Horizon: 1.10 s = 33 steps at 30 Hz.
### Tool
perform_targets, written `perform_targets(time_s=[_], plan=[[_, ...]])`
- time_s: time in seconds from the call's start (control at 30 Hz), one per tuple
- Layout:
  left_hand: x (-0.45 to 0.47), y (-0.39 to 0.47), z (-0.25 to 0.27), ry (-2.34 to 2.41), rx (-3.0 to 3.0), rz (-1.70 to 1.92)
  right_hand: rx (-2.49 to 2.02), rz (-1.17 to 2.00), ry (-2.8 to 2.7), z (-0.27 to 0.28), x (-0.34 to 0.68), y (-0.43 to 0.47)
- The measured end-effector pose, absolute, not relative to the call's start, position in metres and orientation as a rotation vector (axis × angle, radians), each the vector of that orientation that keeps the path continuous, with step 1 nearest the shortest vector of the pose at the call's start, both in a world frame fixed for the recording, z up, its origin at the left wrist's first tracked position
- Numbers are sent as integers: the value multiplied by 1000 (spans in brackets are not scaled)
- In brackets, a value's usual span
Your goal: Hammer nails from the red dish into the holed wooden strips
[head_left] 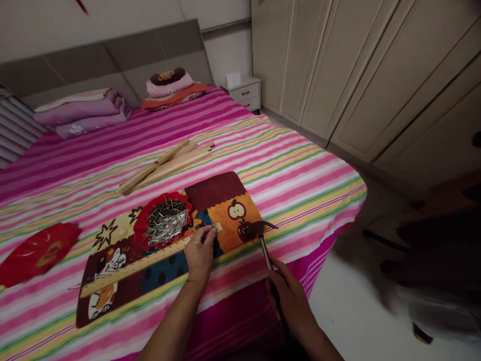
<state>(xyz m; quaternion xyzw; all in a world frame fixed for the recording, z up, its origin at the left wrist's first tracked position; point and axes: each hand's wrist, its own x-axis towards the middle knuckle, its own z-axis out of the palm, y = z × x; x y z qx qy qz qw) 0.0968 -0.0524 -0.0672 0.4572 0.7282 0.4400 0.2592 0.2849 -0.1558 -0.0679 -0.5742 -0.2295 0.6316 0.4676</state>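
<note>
My right hand (287,291) is wrapped round the handle of a claw hammer (266,253). The hammer's dark head is held above the right part of a patterned mat (221,200), to the right of the wood strip. With its fingers pinched, my left hand (201,250) is at the right end of a long, thin wood strip (139,266), holding something too small to make out. A row of small dark points runs along the strip. Just behind it, a red scalloped dish (140,231) holds a pile of metal nails (167,223).
Several loose wood strips (165,168) lie behind the mat on the striped bed cover (296,165). A second red dish (37,253) is at the left. Folded bedding (84,113) is stacked near the headboard. The bed's edge drops to the floor at the right, facing a wardrobe (361,80).
</note>
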Motion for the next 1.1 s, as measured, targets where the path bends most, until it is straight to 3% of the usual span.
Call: perform_targets(time_s=[0.4,0.73,1.1], plan=[[93,-51,-70,2059,1431,1056,-1463,1485,-604,-60,280,-155],[94,-51,-72,1984,1858,1038,-1413,1435,-1193,-23,269,-138],[94,-52,-75,1899,1890,995,-1518,1267,-1556,6,252,-129]])
